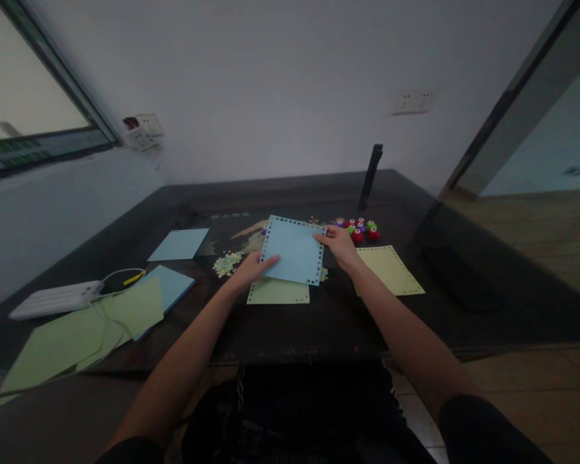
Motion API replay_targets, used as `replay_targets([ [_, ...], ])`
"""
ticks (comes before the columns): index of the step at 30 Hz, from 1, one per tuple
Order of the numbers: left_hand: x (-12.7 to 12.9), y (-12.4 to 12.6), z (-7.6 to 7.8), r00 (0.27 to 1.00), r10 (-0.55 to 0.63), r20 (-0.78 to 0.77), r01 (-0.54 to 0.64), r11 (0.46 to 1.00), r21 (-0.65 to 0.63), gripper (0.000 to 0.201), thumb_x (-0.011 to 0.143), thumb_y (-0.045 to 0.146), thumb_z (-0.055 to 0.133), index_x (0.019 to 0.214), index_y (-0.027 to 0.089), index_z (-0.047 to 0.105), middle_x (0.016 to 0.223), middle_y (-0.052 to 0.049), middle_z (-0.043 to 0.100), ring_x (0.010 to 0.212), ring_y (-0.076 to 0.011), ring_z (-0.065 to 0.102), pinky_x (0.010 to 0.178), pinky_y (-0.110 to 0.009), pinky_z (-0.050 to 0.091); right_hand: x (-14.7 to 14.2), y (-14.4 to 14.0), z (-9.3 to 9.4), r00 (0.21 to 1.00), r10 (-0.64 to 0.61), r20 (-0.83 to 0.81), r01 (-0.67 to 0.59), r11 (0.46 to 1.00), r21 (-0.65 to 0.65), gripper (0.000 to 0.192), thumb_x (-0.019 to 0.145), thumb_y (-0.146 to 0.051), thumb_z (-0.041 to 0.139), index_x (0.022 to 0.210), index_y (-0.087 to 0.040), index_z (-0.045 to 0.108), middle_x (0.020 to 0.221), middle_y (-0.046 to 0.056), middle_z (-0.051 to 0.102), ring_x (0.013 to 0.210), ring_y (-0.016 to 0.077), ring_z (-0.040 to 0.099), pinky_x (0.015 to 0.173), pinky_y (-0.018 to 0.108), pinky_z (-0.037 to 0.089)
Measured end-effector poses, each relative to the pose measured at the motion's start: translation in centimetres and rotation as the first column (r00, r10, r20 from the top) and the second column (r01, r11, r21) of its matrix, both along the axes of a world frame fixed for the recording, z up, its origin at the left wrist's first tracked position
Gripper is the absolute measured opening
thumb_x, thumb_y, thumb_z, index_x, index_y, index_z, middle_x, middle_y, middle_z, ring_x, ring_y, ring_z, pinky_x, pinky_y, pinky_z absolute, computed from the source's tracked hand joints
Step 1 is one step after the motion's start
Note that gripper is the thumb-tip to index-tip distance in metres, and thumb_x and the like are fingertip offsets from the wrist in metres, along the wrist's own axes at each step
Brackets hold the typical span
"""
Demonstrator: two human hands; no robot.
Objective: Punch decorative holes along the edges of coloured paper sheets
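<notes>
Both my hands hold up a blue sheet of paper (294,248) with small shapes punched along its edges. My left hand (254,267) pinches its lower left corner, thumb on top. At the upper right edge, my right hand (337,243) grips it between thumb and fingers. Beneath it lies a pale green sheet (278,293) with punched holes, partly covered. A yellowish sheet (391,269) with a punched border rests on the table right of my right hand. Several small craft punches (357,229) in red, purple and green stand just behind that hand.
A heap of paper cut-outs (227,263) lies left of the sheets. Further left are a blue sheet (180,245), stacked green paper (87,328) and a white power strip (58,299) with a cable. A black upright object (370,174) stands at the back; a dark flat object (457,277) lies right.
</notes>
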State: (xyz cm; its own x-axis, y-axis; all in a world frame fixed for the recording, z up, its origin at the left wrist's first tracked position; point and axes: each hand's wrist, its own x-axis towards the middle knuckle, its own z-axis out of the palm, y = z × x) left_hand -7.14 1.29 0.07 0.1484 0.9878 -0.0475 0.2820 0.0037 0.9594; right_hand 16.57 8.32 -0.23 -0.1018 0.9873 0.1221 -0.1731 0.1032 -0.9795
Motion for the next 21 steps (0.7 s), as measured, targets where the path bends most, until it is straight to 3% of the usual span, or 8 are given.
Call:
replay_targets([
  [4, 0.1, 0.0, -0.1, 0.995, -0.072, -0.069, 0.074, 0.997, 0.033, 0.039, 0.072, 0.051, 0.061, 0.063, 0.013, 0.062, 0.059, -0.004, 0.062, 0.052, -0.0134, 0.053, 0.051, -0.025, 0.043, 0.3, -0.2, 0.6, 0.997, 0.022, -0.068, -0.023, 1.000, -0.010, 0.032, 0.056, -0.032, 0.077, 0.080, -0.016, 0.064, 0.079, 0.003, 0.070, 0.069, 0.0153, 0.063, 0.068, 0.029, 0.050],
  [7, 0.1, 0.3, -0.3, 0.996, -0.054, -0.072, 0.061, 0.993, 0.105, 0.039, 0.074, 0.050, 0.059, 0.058, 0.014, 0.057, 0.052, -0.001, 0.057, 0.049, -0.0120, 0.050, 0.050, -0.023, 0.040, 0.3, -0.8, 1.2, 0.994, 0.092, -0.063, -0.096, 0.994, -0.059, 0.034, 0.060, -0.034, 0.075, 0.088, -0.018, 0.065, 0.086, 0.003, 0.071, 0.072, 0.0150, 0.063, 0.067, 0.028, 0.050],
  [14, 0.1, 0.4, -0.3, 0.999, 0.020, -0.041, -0.012, 0.982, 0.186, 0.039, 0.077, 0.049, 0.056, 0.059, 0.015, 0.054, 0.048, 0.000, 0.054, 0.047, -0.0119, 0.048, 0.049, -0.023, 0.036, -0.1, -2.3, 1.8, 0.913, 0.384, 0.139, -0.373, 0.922, -0.100, 0.024, 0.061, -0.024, 0.077, 0.082, -0.015, 0.068, 0.083, 0.005, 0.071, 0.071, 0.0165, 0.063, 0.070, 0.032, 0.053],
  [21, 0.2, 0.6, -0.4, 0.997, 0.065, -0.039, -0.054, 0.971, 0.232, 0.041, 0.076, 0.053, 0.055, 0.059, 0.015, 0.056, 0.049, 0.000, 0.056, 0.048, -0.0133, 0.050, 0.050, -0.024, 0.038, -0.1, -2.7, 2.1, 0.885, 0.332, 0.325, -0.320, 0.943, -0.092, 0.017, 0.064, -0.023, 0.072, 0.077, -0.014, 0.067, 0.072, 0.004, 0.068, 0.057, 0.0127, 0.057, 0.051, 0.025, 0.046],
])
